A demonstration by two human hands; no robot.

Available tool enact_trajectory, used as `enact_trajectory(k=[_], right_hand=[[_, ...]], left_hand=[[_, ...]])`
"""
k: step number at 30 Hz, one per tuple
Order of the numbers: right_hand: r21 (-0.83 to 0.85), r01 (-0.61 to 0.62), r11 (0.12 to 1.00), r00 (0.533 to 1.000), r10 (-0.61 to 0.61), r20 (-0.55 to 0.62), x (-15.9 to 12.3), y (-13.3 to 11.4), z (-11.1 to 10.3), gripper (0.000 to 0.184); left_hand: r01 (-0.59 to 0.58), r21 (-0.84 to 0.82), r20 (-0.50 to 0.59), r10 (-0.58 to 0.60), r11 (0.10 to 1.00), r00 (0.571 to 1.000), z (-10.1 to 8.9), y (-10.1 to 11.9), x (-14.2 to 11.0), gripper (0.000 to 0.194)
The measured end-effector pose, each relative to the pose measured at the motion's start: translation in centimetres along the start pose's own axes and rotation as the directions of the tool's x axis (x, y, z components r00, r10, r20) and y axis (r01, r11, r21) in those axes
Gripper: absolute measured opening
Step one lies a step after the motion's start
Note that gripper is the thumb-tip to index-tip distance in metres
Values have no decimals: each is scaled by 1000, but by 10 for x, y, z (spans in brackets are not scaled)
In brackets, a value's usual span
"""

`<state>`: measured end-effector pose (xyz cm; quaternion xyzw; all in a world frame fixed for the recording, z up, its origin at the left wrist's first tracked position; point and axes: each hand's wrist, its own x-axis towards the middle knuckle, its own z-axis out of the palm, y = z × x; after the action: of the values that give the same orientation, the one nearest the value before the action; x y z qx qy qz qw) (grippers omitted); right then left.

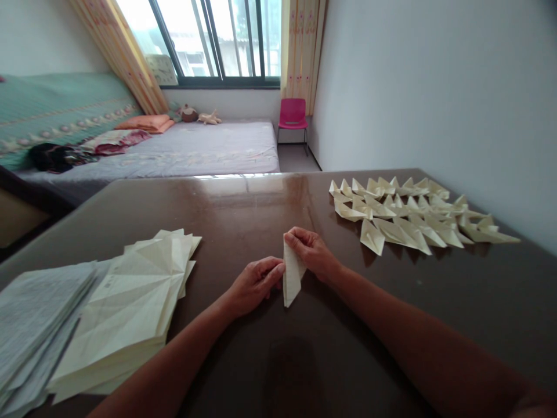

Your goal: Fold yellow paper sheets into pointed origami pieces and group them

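A folded piece of cream paper (292,273) is held upright above the brown table, narrow at the top with a slanted lower edge. My right hand (311,249) grips its upper part between thumb and fingers. My left hand (260,283) is closed at its left edge, thumb against the paper; the fingertips behind are partly hidden. To the left lies a stack of creased cream sheets (134,284), fold lines fanning across the top one. Rows of folded paper boats (400,212) stand at the right.
The glossy brown table (235,215) reaches toward a bed (226,139) under the window. Stacked printed papers (39,313) lie at the table's left edge, partly under the cream sheets. A pink chair (293,113) stands beyond the table, and a white wall (435,87) rises at right.
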<state>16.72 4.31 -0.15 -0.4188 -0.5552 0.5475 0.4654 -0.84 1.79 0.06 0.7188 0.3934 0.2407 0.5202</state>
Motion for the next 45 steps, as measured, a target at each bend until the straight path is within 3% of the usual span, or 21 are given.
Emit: enact_trajectory(k=[5, 8, 10, 12, 14, 16, 20, 26, 31, 37, 41, 45], right_hand=[[-103, 40, 994, 996, -32, 79, 0, 2, 0, 37], [-337, 231, 913, 970, -245, 3, 0, -3, -1, 32], [-474, 278, 836, 929, -360, -90, -1, -7, -1, 29], [-546, 252, 799, 932, -352, -85, -5, -9, 1, 26], [-602, 229, 765, 958, -288, -1, -10, -9, 5, 28], [-661, 215, 719, 968, -246, 48, -15, -7, 9, 32], [-735, 189, 651, 969, -244, 33, -16, -4, 11, 22], [-763, 272, 587, 950, -290, 115, -17, -6, 9, 14], [-768, 290, 571, 945, -297, 136, -18, -4, 10, 16], [-665, 364, 652, 928, -317, 197, -10, 3, 3, 15], [-675, 398, 621, 916, -312, 253, -5, 6, -6, 21], [-691, 457, 561, 888, -238, 394, -2, 7, -19, 25]], left_hand=[[-28, 28, -51, 29, 999, 998, 4, -2, 1, 28], [-53, 167, -219, 89, 985, 972, 6, -6, 2, 22], [-30, 271, -344, 125, 962, 931, 6, -7, 3, 17], [0, 343, -429, 156, 939, 890, 5, -7, 3, 14], [3, 382, -460, 187, 924, 868, 5, -7, 2, 16], [-11, 396, -462, 210, 918, 862, 6, -7, 1, 20], [-27, 369, -452, 205, 929, 868, 9, -8, 0, 28], [53, 389, -468, 148, 920, 871, 8, -9, 0, 40], [41, 471, -381, 161, 881, 911, 7, -4, -4, 26], [52, 468, -417, 168, 882, 893, 2, -11, -1, 27], [59, 492, -418, 176, 869, 891, -6, -17, 3, 16], [80, 628, -336, 177, 774, 925, -9, -15, 2, 11]])
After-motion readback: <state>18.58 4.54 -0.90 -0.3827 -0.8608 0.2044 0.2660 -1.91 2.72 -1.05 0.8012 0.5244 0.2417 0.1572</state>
